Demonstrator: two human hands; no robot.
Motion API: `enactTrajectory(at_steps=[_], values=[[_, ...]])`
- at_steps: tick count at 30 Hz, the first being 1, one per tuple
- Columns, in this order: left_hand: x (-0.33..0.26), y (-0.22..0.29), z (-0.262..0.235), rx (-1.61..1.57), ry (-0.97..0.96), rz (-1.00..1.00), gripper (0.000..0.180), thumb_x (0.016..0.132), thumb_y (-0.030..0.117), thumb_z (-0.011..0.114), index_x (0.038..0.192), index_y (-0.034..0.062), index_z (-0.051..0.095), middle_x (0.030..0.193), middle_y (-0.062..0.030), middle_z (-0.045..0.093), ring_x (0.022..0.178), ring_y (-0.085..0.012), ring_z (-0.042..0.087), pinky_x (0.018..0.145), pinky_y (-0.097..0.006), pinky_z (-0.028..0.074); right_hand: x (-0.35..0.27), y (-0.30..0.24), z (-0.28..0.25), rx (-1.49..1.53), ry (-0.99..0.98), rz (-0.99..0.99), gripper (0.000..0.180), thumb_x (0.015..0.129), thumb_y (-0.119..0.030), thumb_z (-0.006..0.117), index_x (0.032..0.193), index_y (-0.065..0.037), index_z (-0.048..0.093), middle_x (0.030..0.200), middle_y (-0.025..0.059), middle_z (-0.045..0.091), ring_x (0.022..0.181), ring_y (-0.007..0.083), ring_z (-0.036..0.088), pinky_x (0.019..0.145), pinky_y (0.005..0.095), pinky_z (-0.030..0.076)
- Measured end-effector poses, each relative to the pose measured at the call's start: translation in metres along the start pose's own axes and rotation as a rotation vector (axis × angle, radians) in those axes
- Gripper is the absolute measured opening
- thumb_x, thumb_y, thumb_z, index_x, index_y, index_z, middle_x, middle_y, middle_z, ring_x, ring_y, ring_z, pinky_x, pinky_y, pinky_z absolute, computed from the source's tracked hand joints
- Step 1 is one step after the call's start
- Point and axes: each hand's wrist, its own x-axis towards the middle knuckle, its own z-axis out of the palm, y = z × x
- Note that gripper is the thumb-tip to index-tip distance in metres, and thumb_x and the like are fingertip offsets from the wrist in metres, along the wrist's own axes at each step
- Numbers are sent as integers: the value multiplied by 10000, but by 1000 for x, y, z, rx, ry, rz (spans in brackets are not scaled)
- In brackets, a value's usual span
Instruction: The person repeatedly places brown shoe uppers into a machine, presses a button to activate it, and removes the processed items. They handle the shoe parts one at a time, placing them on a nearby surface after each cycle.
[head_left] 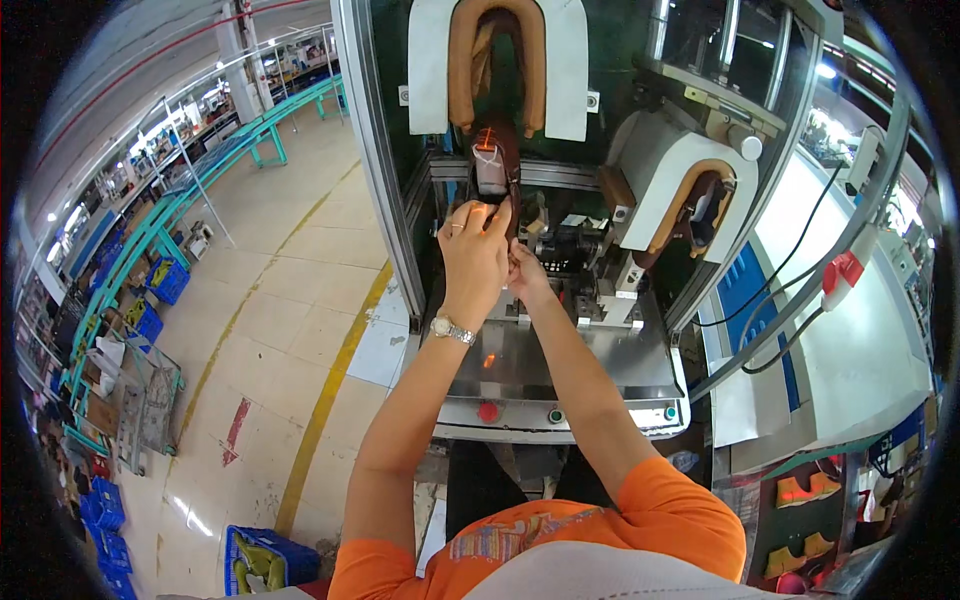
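Grey metal frames the machine (pixel 375 190) around the hands, and the work in it looks partway along: the right-hand station seems filled, while the front one is not yet clear of fingers. Far to their left runs a teal conveyor (pixel 185 196). The machine's steel worktop (pixel 590 370) lies below the hands. Two white horseshoe-shaped pads with tan linings come next: the front pad (pixel 430 70) is above and beyond the hands, and the side pad (pixel 655 195), to their right, has a dark piece (pixel 708 208) inside its curve. A blue crate (pixel 300 560) of yellow-green pieces is on the floor, well below and left of them. Just right of the hands, a black mechanism (pixel 572 248) probably leaves little room on that side; the front pad likely limits lifting. The brown shoe upper (pixel 513 165) is at the fingertips, under the front pad, pale lining showing and orange light on it; its handling looks unfinished. The left hand (pixel 473 258) grips its near end with bent fingers. The right hand (pixel 525 272) has thumb and fingers drawn together beside it, but I cannot tell whether they pinch anything. Smallest is a red button (pixel 488 411), below the hands.
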Motion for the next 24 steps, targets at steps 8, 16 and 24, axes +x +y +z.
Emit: enactTrajectory(at_steps=[8, 16, 24], values=[[-4, -6, -2, -36, 20, -15, 359, 764, 45, 565, 1118, 93, 596, 974, -61, 538, 1026, -242, 486, 757, -384, 396, -12, -1, 11, -74, 47, 18, 167, 868, -235, 614, 794, -132, 505, 617, -4, 485, 526, 117, 508, 509, 257, 461], [-2, -4, -3, -43, -2, -20, 388, 748, 17, 553, 1126, 98, 589, 978, -73, 525, 1011, -254, 490, 720, -382, 412, -3, 0, -1, -9, -54, 6, 148, 862, -215, 621, 795, -117, 532, 605, 1, 513, 543, 122, 543, 563, 262, 491], [-4, -5, 2, -33, 8, 4, 428, 696, 29, 582, 1118, 95, 568, 984, -52, 505, 1036, -225, 477, 739, -390, 381, 2, 0, -6, -15, 3, -5, 127, 872, -189, 605, 799, -106, 541, 636, 7, 549, 572, 137, 564, 609, 281, 497]])
